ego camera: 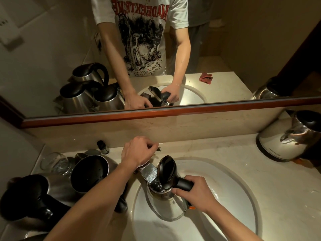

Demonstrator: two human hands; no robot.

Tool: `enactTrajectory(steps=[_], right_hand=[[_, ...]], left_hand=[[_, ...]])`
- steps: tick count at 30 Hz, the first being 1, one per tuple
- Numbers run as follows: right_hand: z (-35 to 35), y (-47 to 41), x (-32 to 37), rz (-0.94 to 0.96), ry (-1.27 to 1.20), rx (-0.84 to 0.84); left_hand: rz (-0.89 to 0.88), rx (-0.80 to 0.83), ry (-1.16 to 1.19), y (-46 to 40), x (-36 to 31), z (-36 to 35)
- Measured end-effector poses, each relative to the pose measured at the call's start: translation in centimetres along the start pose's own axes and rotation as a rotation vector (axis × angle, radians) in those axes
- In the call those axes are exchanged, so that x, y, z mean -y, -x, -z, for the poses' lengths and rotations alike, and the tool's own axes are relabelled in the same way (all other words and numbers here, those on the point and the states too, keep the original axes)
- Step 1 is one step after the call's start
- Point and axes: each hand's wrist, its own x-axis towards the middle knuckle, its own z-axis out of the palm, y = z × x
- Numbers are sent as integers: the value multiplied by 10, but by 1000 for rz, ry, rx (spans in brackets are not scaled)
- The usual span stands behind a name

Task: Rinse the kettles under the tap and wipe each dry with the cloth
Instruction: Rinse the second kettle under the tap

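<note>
A steel kettle (167,207) with its black lid (167,168) flipped open sits in the white sink (231,188), its mouth under the chrome tap spout (148,173). My right hand (194,193) grips the kettle's black handle. My left hand (138,151) rests curled on top of the tap, fingers around its lever. Two more steel kettles (90,173) (34,193) stand on the counter at the left. Another kettle (286,138) stands at the right. A red cloth (205,78) shows only in the mirror, lying on the counter's front right.
A glass tumbler (55,163) and a small dark bottle (102,146) stand at the back left of the marble counter (225,148). A wood-framed mirror (156,111) runs along the wall behind the tap and reflects the person and the kettles.
</note>
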Motion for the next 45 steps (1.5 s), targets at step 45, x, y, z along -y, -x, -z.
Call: enactTrajectory(steps=[45], right_hand=[[-4,-2,3,-70,-80,-34]], left_hand=[[-43,68,-31,0,2,1]])
